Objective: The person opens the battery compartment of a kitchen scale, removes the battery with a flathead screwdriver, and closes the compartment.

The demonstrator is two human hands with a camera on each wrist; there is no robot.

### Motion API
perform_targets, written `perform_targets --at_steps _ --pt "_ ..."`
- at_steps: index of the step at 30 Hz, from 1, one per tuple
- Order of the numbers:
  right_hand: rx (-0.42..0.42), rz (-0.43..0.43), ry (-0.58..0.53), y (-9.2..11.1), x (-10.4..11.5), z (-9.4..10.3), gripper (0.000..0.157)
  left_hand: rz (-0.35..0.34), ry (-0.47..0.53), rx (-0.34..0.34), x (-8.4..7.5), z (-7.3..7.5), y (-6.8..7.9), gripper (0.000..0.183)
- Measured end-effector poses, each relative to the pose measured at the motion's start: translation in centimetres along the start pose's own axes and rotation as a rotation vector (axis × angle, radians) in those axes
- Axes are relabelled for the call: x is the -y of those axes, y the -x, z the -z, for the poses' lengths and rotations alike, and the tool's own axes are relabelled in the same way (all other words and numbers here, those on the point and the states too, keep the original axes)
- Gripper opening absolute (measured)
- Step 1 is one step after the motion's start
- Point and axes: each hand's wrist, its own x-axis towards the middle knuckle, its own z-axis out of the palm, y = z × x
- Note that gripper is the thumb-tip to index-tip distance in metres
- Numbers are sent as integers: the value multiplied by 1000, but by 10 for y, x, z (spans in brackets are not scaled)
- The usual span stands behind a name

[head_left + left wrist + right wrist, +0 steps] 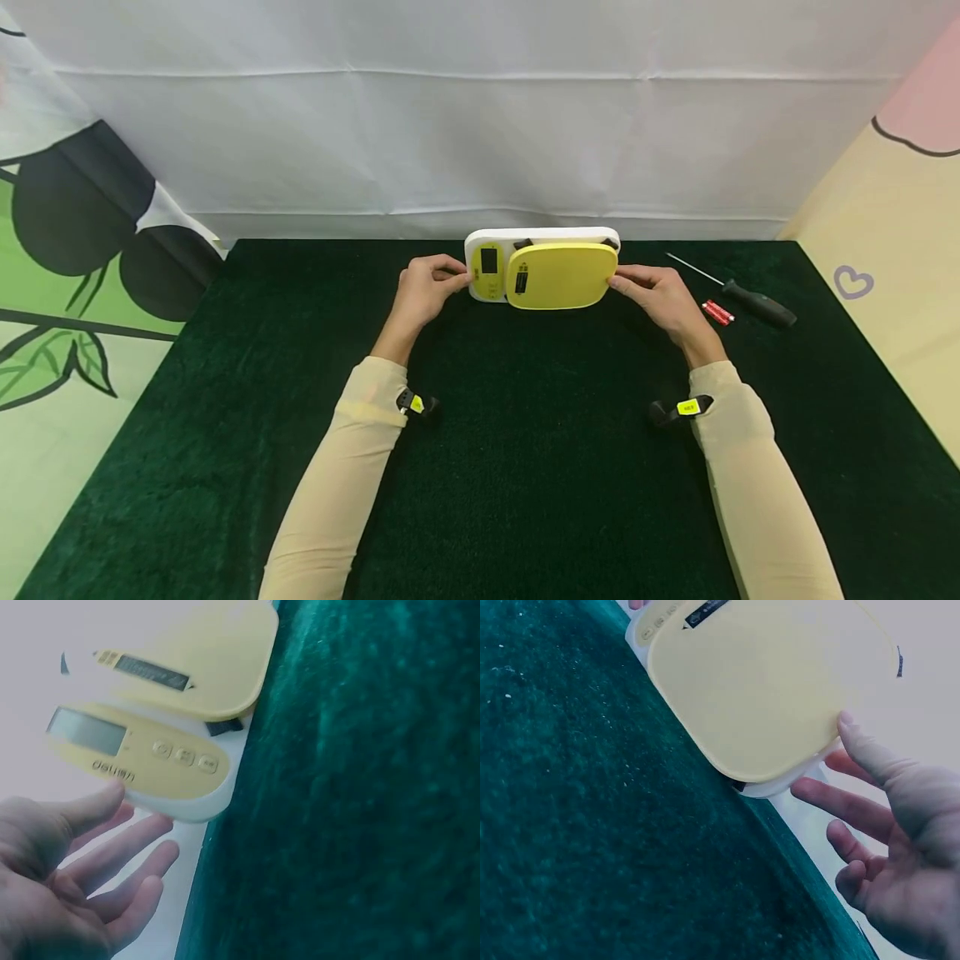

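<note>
A white and yellow kitchen scale (489, 288) stands tilted up near the far edge of the table, its display and buttons facing me. Over its front lies a yellow weighing plate (562, 277) with a dark label; black pieces show at its edges. My left hand (423, 292) pinches the scale's left end, thumb beside the display panel (88, 733) and fingertips at the back edge. On the other end, my right hand (657, 302) pinches the rim, thumb on the plate and index finger behind. The scale's back is hidden.
To the right, a screwdriver (757, 302) with a black handle lies on the dark green cloth (540, 450). Red batteries (717, 312) lie beside it, close to my right wrist. A white curtain (420, 150) hangs right behind the table's far edge.
</note>
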Motion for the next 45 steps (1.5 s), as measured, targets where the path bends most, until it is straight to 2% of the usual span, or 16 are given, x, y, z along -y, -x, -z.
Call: perform_targets --at_steps 6,13,22,27,34,39,45 --pt "-40 22 7 -2 1 -3 48 11 -33 -76 -5 -6 2 19" --pt "-67 68 28 -5 0 -6 50 -21 -64 -135 -6 -11 5 18" --pt "-74 43 56 -6 2 -5 54 -39 -123 -188 -9 -16 5 22" --pt "-50 19 70 -6 3 -5 55 -28 -142 -175 -8 -16 5 24" --pt "22 35 87 -4 5 -7 53 43 -162 -112 -9 -16 7 28" --pt "32 42 72 -6 5 -10 47 57 -205 -90 -9 -17 7 31" --pt "32 -17 99 -8 5 -14 47 86 -256 -28 -8 -18 7 32"
